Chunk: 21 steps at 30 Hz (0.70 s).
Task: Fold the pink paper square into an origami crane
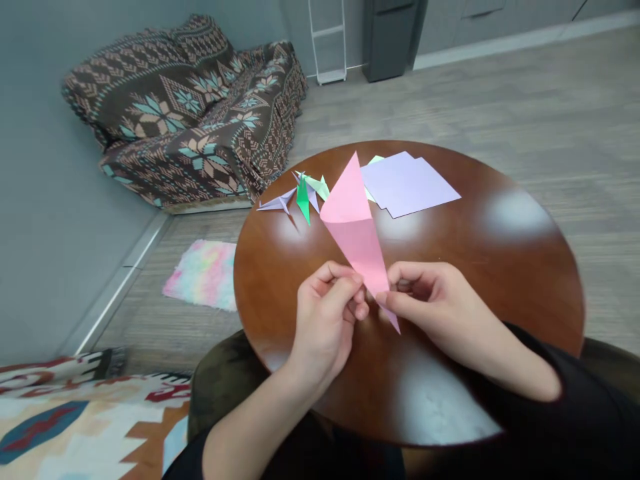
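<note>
A pink sheet of origami paper, creased across its middle, is held up above the round table in a long kite-like shape. Its lower end narrows to a point between my hands. My left hand pinches the paper's left edge between thumb and fingers. On the opposite edge, close to the lower tip, my right hand grips with thumb and forefinger. Behind the paper to the left lie several folded paper cranes: a green one, a lilac one and a pale green one, partly overlapping.
Lilac paper sheets lie stacked at the far side of the brown round table, with pale green paper partly under them. A patterned sofa stands beyond at the left. A fluffy pastel rug lies on the floor.
</note>
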{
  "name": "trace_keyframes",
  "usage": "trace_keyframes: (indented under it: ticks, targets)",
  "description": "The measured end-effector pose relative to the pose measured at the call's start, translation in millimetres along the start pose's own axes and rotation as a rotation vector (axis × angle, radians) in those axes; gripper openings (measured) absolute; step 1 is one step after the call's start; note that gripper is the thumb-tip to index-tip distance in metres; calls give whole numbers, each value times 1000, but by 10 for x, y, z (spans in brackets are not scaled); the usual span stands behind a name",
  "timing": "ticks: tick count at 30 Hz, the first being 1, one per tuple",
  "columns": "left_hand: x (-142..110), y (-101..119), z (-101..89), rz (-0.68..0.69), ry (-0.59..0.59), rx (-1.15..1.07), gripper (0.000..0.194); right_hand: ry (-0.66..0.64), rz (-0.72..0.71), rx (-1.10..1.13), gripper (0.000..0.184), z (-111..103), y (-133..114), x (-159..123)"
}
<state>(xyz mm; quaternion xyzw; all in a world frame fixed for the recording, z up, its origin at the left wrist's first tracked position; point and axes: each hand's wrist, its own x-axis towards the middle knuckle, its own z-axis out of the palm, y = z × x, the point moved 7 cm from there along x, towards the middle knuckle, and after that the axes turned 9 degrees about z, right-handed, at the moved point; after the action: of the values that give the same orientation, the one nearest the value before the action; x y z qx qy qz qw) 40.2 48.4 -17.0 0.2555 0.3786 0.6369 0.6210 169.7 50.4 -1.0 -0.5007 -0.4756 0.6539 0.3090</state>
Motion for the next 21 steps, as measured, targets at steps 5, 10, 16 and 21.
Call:
trace_keyframes:
  ticks: [5, 10, 16, 21]
  targets:
    - [-70, -96, 70, -51, -60, 32, 16, 7, -11, 55, 19, -5, -3, 5]
    - [-96, -149, 68, -73, -47, 42, 18, 12, -25, 35, 22, -13, -12, 5]
    - [-6, -61, 3, -53, 21, 3, 22, 6, -17, -6, 14, -6, -8, 5]
    - [-5, -45, 5, -53, 14, -9, 21, 10, -21, -3, 14, -6, -8, 5]
